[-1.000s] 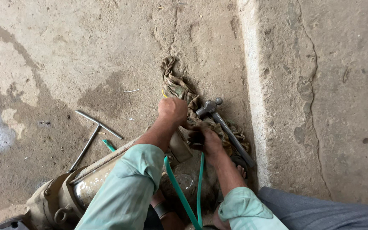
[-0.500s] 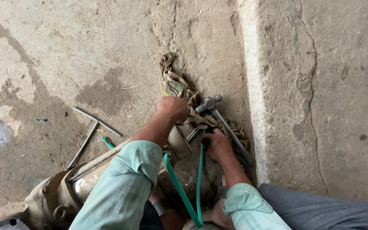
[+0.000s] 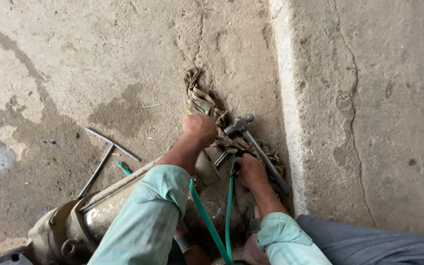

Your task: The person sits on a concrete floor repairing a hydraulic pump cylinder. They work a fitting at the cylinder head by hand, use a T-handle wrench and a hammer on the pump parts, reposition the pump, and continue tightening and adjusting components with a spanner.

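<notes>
Left hand: the left hand (image 3: 199,128) is a closed fist pressing down near the end of the motor; what the curled fingers grip, if anything, cannot be told
Right hand: the right hand (image 3: 250,171) rests low beside the hammer, fingers bent over a dark part, the grip hidden
Motor: a dusty cylindrical motor (image 3: 82,221) lies on its side on the floor, under the left forearm, its far end at the left fist
Rag: a crumpled dirty rag (image 3: 203,100) lies just past the fists, partly under the hammer
Hammer: a ball-peen hammer (image 3: 258,147) lies on the rag, head away from the person
Strap: a green strap (image 3: 212,221) loops between the forearms
Wrench: a T-shaped metal wrench (image 3: 105,154) lies left of the motor
Surface: rough, stained concrete floor (image 3: 74,59) with a raised cracked concrete step (image 3: 369,98) to the right
</notes>
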The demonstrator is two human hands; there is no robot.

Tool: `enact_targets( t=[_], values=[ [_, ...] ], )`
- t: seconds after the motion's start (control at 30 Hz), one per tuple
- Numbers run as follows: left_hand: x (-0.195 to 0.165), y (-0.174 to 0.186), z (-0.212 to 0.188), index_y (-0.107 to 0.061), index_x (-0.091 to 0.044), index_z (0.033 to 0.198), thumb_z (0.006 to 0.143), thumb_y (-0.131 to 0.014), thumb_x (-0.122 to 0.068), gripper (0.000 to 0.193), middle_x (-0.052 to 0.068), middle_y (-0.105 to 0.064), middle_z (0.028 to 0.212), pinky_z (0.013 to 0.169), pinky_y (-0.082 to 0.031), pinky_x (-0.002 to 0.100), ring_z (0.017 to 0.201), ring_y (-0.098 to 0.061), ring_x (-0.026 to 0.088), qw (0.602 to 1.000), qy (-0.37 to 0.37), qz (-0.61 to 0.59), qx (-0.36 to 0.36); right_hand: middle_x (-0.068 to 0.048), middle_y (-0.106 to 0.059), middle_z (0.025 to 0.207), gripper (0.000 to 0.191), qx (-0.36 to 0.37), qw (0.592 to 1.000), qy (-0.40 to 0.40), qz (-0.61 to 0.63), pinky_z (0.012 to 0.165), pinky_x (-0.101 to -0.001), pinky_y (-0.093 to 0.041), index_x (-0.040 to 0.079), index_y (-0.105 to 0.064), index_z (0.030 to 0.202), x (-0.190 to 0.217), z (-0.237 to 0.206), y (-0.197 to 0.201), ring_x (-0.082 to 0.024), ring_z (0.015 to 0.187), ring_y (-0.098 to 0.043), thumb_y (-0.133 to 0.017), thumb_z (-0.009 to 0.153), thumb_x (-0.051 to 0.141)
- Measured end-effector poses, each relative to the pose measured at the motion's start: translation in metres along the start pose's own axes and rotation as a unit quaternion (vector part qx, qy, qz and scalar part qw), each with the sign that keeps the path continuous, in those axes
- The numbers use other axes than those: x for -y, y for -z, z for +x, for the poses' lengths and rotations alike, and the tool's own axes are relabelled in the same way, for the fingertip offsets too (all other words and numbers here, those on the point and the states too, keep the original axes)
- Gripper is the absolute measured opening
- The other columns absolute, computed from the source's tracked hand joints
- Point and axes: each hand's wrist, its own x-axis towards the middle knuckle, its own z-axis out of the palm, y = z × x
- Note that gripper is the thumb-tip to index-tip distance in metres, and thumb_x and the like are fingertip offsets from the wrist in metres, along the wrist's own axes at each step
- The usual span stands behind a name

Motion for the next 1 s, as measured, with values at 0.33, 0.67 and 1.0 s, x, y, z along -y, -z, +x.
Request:
enact_targets(
  t=[0.33, 0.67, 1.0],
  values=[
    [0.005, -0.001, 0.001, -0.08, -0.011, 0.116, 0.089, -0.072, -0.031, 0.034, 0.011, -0.079, 0.116, 0.082, -0.061, 0.042, 0.103, -0.077, 0.028, 0.999, -0.035, -0.015, 0.017, -0.011, -0.064, 0.096, 0.024, -0.032, 0.999, -0.011, -0.017, 0.079, -0.0511, -0.053, 0.015, -0.073, 0.094, 0.0, -0.004, -0.004, -0.036, 0.098, -0.065, -0.077, 0.073, 0.005],
    [0.008, 0.003, 0.002, -0.078, -0.012, 0.115, 0.086, -0.078, -0.033, 0.036, 0.01, -0.075, 0.115, 0.086, -0.056, 0.041, 0.102, -0.073, 0.027, 0.997, -0.046, -0.033, 0.049, -0.007, -0.079, 0.1, 0.027, 0.088, 0.97, -0.018, 0.228, 0.084, -0.0349, -0.058, 0.012, -0.077, 0.104, 0.014, 0.011, 0.057, -0.02, 0.092, -0.076, -0.083, 0.077, 0.014],
    [0.01, 0.006, 0.002, -0.074, -0.012, 0.119, 0.077, -0.087, -0.055, 0.061, 0.008, -0.074, 0.12, 0.092, -0.056, 0.039, 0.109, -0.071, 0.026, 0.995, -0.04, -0.008, 0.09, -0.008, -0.077, 0.11, 0.026, 0.026, 0.836, 0.058, 0.546, 0.093, -0.0307, -0.057, 0.002, -0.076, 0.115, 0.034, 0.017, 0.076, -0.016, 0.102, -0.071, -0.074, 0.089, 0.0]
  ],
)
